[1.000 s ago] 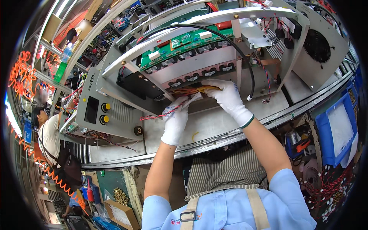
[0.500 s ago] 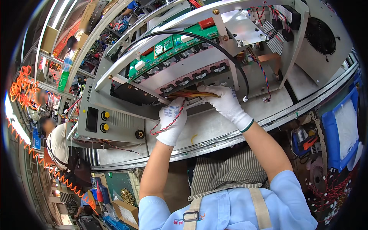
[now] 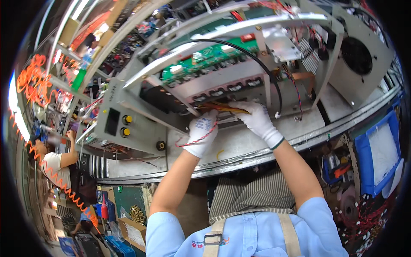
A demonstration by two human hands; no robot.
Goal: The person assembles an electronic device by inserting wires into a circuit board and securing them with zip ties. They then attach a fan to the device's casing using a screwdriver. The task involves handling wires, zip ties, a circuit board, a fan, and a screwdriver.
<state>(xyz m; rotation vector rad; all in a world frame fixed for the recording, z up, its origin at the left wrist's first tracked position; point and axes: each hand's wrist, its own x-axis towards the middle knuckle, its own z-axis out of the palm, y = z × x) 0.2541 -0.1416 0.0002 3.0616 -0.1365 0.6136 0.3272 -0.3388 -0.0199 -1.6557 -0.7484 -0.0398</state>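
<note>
Gloved hands (image 3: pixel 203 132) (image 3: pixel 259 123) close together, bare forearms (image 3: pixel 175 182) outstretched

R grip (image 3: pixel 258 122) on yel. wires (image 3: pixel 219 106)

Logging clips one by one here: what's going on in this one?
A gloved person is working at the low edge of an open grey metal housing. The right hand holds a bundle of yellow-orange wires; the left hand is close to its other end, its grip unclear. A red-and-black twisted wire lies across the left hand. A green circuit board sits farther back inside the housing.
</note>
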